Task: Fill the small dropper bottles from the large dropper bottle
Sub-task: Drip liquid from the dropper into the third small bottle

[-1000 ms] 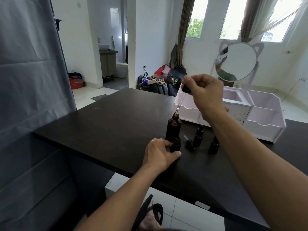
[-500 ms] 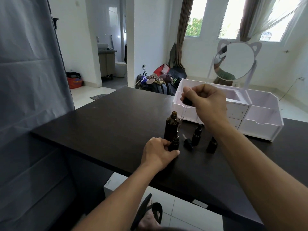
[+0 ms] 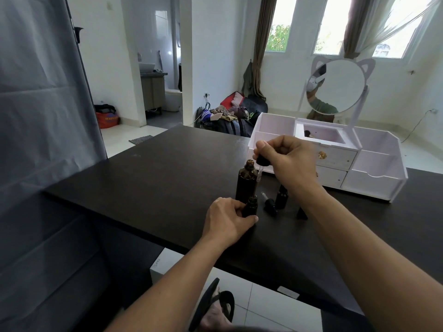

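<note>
Now the right hand [image 3: 291,161] pinches the dropper [image 3: 260,172], its glass tube nearly upright, tip at the mouth of the small bottle [image 3: 250,207]. The left hand [image 3: 226,221] grips that bottle, directly below.

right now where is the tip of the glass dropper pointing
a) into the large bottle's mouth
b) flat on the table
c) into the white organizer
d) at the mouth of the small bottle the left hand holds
d: the right hand holds the dropper angled down, its tip at the neck of the small dropper bottle gripped by the left hand, beside the open large dropper bottle.
</note>
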`<state>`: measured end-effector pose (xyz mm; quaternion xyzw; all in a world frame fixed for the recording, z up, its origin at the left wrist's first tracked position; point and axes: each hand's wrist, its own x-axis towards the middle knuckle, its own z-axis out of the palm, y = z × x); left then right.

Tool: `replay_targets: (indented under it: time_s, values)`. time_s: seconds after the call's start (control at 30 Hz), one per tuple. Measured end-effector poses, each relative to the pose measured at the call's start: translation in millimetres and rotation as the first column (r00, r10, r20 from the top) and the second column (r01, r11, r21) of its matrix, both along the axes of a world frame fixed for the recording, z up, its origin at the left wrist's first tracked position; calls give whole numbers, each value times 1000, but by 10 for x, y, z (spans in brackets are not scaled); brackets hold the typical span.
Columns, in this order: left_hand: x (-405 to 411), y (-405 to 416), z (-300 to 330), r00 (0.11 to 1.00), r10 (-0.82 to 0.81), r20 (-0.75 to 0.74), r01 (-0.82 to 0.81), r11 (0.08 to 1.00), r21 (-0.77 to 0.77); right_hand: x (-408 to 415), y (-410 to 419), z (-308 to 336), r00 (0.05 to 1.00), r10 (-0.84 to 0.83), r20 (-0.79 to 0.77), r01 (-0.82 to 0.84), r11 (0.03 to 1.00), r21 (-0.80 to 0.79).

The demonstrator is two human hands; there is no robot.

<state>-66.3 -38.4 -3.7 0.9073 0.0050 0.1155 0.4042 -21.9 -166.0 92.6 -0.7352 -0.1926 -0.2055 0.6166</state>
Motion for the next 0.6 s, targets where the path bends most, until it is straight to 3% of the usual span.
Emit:
replay_targets:
  time_s: [0.6]
  values:
    - [37, -7, -35, 1000, 10, -29, -8, 999, 51, -44, -11, 4, 999, 43, 4, -43, 999, -18]
